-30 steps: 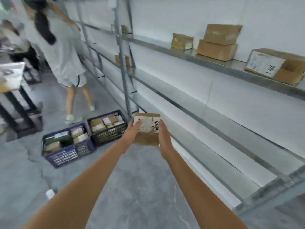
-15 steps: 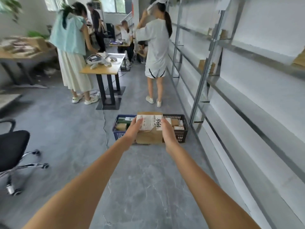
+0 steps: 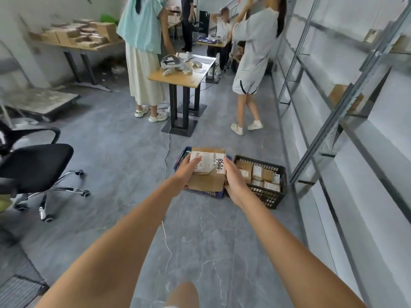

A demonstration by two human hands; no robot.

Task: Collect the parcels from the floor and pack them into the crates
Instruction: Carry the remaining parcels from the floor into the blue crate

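The person carries a cardboard parcel [image 3: 208, 172] out in front at arm's length, the left hand [image 3: 185, 174] clasping its left side with the thumb laid over the white label and the right hand [image 3: 234, 182] gripping its right side, so both hands are grasping the one box. It is held above the floor, over the blue crate [image 3: 184, 155], which lies on the grey floor just left of the black crate [image 3: 270, 192]; the two crates sit side by side near the foot of the metal shelving [image 3: 347, 101] on the right. The step in hand looks like the carry to the crates, with the placing not yet done. The next move would seem to call for lowering the box into whichever crate has room, and the black crate already shows a tight layer of small boxes, so the blue one may suit better. That is hard to judge, though, since the parcel and both hands hide nearly all of the blue crate and what it holds. The fingers under and behind the box are out of sight, the label's print is too small to read, and no parcels can be made out on the floor in view.
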